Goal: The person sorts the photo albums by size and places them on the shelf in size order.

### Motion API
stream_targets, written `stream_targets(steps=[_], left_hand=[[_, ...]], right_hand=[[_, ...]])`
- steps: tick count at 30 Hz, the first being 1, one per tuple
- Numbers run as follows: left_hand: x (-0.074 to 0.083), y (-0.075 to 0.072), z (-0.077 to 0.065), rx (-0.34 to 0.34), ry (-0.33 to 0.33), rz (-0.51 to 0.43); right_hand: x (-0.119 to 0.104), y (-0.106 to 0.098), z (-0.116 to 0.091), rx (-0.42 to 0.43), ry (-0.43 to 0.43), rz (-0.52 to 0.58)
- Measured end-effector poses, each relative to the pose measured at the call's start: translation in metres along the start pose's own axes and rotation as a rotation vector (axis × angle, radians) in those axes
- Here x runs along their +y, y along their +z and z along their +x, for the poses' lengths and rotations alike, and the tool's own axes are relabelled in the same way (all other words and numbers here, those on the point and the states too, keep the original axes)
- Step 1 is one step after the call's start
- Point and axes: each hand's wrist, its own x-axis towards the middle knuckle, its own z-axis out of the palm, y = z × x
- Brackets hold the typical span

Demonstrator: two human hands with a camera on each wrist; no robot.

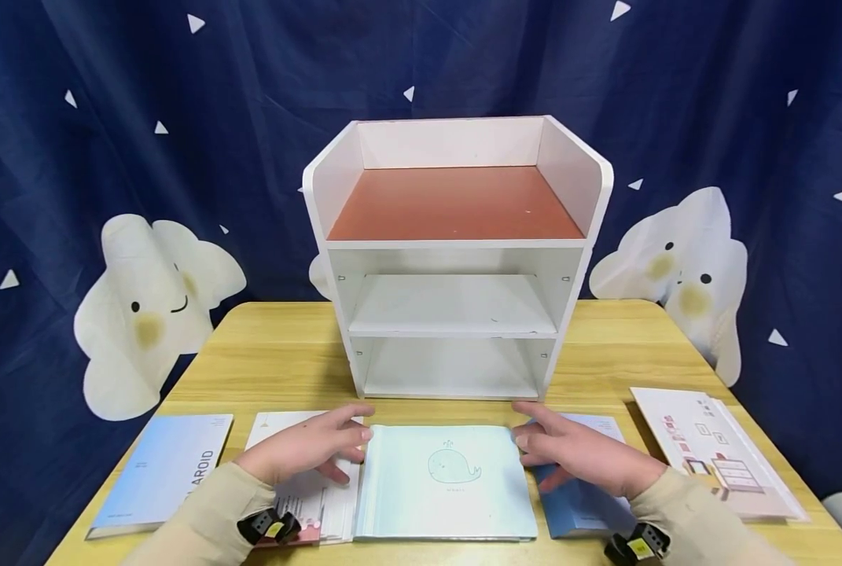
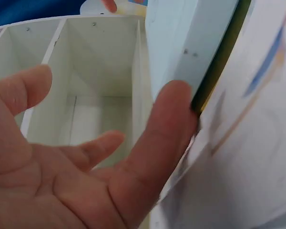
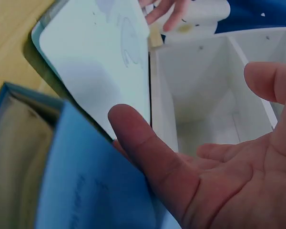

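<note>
A pale mint book with a whale drawing (image 1: 456,491) lies flat on the table between my two hands. My left hand (image 1: 310,446) is at its left edge, over a white and pink book (image 1: 307,503); in the left wrist view one finger (image 2: 167,112) is against the mint book's spine side. At the right edge, my right hand (image 1: 583,452) hovers over a blue book (image 1: 579,511), fingers spread and bent a little. One finger (image 3: 138,133) is by the mint book's edge in the right wrist view; contact there I cannot tell. Neither hand grips anything.
Behind the books stands a small white shelf (image 1: 456,334) with a reddish-brown top and two compartments. A light blue book (image 1: 162,468) lies at the far left of the wooden table (image 1: 272,354). A white illustrated book (image 1: 718,456) is at the far right.
</note>
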Motion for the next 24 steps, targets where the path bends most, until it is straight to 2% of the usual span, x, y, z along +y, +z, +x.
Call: stream_targets(steps=[8,12,17,20,24], left_hand=[[-0.011,0.003,0.008,0.052,0.021,-0.142],[-0.014,0.007,0.010,0.020,0.035,-0.230],[-0.016,0.020,0.009,-0.029,0.005,-0.367],[-0.017,0.027,0.010,-0.019,0.005,-0.422],[-0.020,0.036,0.016,0.024,0.063,-0.491]], right_hand=[[0.000,0.003,0.000,-0.063,0.018,0.085],[0.001,0.004,-0.002,-0.078,0.004,0.159],[0.003,0.010,-0.006,-0.104,-0.025,0.217],[0.005,0.019,-0.004,-0.055,-0.025,0.231],[0.011,0.033,0.000,0.085,-0.028,0.330]])
